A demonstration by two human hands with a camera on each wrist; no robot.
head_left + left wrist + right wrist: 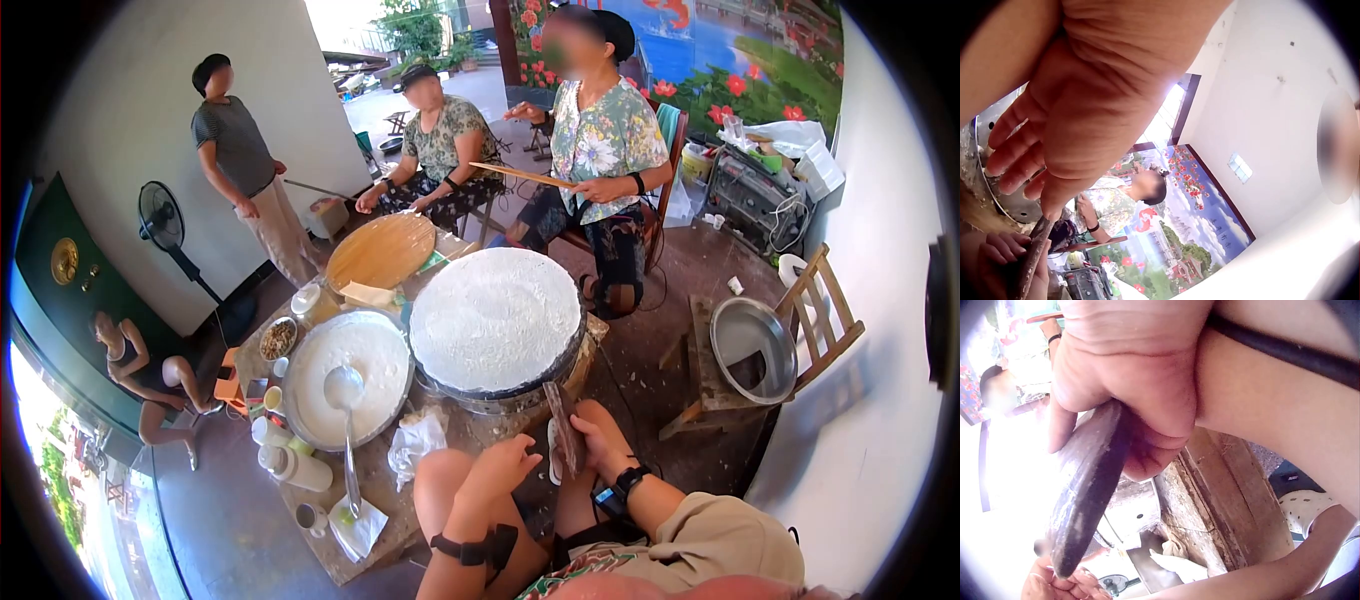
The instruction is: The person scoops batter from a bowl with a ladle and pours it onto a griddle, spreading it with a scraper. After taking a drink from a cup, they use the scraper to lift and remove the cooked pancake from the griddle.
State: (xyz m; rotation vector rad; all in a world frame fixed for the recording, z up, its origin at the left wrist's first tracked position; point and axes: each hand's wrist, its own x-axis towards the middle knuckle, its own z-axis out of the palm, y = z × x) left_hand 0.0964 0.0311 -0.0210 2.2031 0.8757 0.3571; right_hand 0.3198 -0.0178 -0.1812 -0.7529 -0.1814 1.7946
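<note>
We grip the dark spatula (562, 425) firmly in our right hand (598, 440), left hand (503, 466) relaxed at lower centre, keeping it level over the white sheet (495, 318).

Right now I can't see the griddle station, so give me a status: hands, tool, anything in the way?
Right hand grips dark flat stick. Left hand open, resting on knee. White sheet covers round griddle. Nothing between hands and griddle.

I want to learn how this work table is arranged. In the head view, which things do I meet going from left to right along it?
Small bowl of filling → basin of white batter with its ladle → round griddle covered by a white sheet → metal basin on a wooden stool.
</note>
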